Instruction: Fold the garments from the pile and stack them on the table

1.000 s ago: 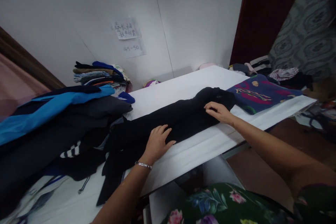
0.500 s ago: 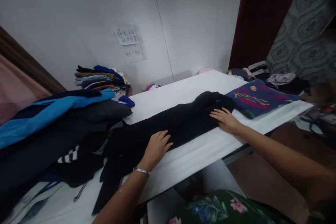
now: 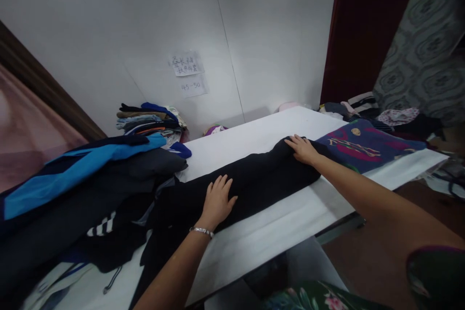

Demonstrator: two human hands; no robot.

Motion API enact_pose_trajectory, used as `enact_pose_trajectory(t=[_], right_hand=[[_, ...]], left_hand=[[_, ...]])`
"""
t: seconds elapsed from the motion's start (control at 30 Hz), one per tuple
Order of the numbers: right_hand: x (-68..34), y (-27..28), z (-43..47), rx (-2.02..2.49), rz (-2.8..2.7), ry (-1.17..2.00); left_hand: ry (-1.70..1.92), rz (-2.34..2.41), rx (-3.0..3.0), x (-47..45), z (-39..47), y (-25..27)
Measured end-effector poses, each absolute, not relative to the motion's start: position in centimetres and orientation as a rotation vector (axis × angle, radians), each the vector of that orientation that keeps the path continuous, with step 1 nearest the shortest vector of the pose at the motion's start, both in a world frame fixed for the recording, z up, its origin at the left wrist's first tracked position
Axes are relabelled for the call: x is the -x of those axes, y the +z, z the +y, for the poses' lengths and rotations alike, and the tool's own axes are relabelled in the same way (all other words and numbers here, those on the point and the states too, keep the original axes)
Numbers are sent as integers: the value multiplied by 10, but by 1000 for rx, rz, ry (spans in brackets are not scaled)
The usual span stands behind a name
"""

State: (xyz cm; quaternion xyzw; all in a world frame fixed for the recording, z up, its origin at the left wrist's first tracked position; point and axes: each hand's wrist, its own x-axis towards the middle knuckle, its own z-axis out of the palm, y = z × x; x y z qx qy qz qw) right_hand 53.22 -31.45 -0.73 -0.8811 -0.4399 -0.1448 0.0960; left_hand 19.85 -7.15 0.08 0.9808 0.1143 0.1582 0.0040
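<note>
A black garment [image 3: 259, 179], which looks like a pair of trousers, lies stretched lengthwise across the white table [image 3: 286, 223]. My left hand [image 3: 219, 198] rests on its nearer left part with fingers spread. At its right end, my right hand [image 3: 303, 149] lies flat near the far edge, fingers extended. Neither hand grips the cloth. The garment's left end runs toward a dark heap, and where it stops there I cannot tell. Just right of it lies a blue-purple patterned cloth [image 3: 363, 143], partly hidden by my right arm.
A large heap of dark clothes [image 3: 98, 189] with a bright blue garment [image 3: 83, 164] on top covers the left side. Folded clothes [image 3: 148, 118] are stacked behind it by the wall. More clothes [image 3: 395, 116] lie at the far right. Handwritten paper signs [image 3: 188, 64] hang on the wall.
My right hand has moved from the black garment's near edge to its far edge. My left hand has slid slightly farther up the cloth with fingers more spread. The view has shifted a little.
</note>
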Motion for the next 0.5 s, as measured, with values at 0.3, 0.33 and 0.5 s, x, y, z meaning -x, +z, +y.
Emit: enact_pose_trajectory(t=[0.3,0.33,0.5], right_hand=[[-553,-36,-328,2602,-1289,-301],[-551,-40,-331,2611,-1287,-274],[-555,-41,-336,2634,-1271,-114]], left_hand=[[342,463,-3086,-193,-75,-14],[338,466,-3086,-192,-76,-13],[276,456,-3025,-197,-68,6]])
